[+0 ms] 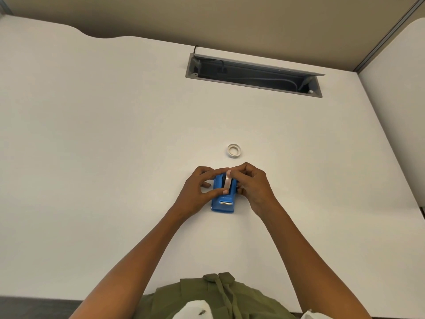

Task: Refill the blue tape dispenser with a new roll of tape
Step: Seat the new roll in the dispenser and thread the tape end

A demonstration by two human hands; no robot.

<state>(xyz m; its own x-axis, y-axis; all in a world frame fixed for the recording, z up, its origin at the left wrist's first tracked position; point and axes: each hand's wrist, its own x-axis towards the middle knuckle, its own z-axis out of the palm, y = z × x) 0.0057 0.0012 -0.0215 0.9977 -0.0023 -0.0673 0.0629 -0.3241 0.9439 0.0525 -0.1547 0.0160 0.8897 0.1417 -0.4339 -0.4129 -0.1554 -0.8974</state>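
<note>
A blue dispenser (223,199) sits on a white surface (115,134) near its front edge, cutter end toward the person. The left hand (200,189) grips the dispenser's left side, thumb lying across its top. The right hand (253,183) pinches a roll of clear tape (228,182) standing upright in the dispenser's cradle. A bare white core (234,151) lies flat just beyond the hands. An open cable tray (253,74) runs along the far side.
</note>
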